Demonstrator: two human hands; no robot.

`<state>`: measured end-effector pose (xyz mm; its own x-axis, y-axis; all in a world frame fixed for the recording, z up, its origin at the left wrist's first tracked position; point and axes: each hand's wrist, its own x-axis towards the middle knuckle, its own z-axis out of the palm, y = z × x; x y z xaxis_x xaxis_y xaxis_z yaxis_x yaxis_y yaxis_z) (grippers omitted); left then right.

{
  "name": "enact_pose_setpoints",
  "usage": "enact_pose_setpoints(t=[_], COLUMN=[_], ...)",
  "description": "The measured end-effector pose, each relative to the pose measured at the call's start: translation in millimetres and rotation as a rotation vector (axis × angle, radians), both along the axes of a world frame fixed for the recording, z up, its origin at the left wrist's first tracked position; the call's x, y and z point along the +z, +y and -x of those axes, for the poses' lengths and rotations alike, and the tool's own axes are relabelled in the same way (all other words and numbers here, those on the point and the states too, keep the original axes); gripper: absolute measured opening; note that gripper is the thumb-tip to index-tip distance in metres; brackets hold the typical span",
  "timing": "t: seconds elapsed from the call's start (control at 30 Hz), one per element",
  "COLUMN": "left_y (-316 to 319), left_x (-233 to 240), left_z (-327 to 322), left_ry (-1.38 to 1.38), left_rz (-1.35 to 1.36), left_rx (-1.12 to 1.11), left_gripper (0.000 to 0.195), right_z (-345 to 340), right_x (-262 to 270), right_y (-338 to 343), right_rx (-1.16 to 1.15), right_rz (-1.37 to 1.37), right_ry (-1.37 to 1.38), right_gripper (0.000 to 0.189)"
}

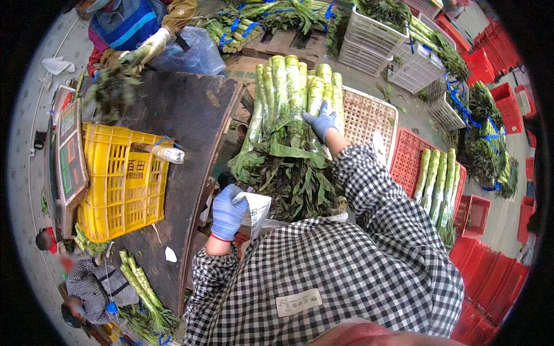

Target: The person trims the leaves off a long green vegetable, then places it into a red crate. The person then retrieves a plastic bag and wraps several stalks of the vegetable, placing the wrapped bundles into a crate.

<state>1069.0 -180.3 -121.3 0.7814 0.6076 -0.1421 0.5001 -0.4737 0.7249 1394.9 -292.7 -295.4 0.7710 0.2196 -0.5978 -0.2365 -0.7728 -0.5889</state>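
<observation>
My left hand (227,212), in a blue glove, pinches a white printed paper label (259,208) in front of my chest. Spread over the stems at the right of a pile of celtuce (279,88) is my gloved right hand (322,121), fingers apart. Clear plastic covers parts of these pale green stems. Their tips point away from me, and the dark leaves (298,181) hang towards my body. A white plastic crate (368,114) lies beside the pile; what bears the stems is mostly hidden.
Left of me, a dark table (186,112) carries a yellow crate (123,181) and a scale display (69,155). A person (130,26) at the far left holds leafy celtuce (114,86). More celtuce (437,181) lies on a red crate (409,151) at right.
</observation>
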Motion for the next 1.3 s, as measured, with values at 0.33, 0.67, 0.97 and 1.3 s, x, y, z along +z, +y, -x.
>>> enact_pose_setpoints(t=[0.33, 0.67, 0.97, 1.3], left_y=[-1, -75, -118, -93], left_x=[-10, -4, 51, 64], left_z=[14, -20, -35, -50], left_ry=[-0.002, -0.120, -0.036, -0.194], left_rz=[0.177, 0.309, 0.278, 0.044], left_rx=[-0.035, -0.258, -0.307, -0.319], left_gripper=[0.003, 0.018, 0.014, 0.015], right_z=[-1, -5, 44, 148], right_x=[14, -41, -116, 164], right_y=[-104, -407, -392, -143], right_rx=[0.029, 0.121, 0.226, 0.464], right_rz=[-0.484, 0.215, 0.474, -1.183], right_ry=[-0.145, -0.342, -0.013, 0.198], right_gripper=[0.096, 0.097, 0.067, 0.035])
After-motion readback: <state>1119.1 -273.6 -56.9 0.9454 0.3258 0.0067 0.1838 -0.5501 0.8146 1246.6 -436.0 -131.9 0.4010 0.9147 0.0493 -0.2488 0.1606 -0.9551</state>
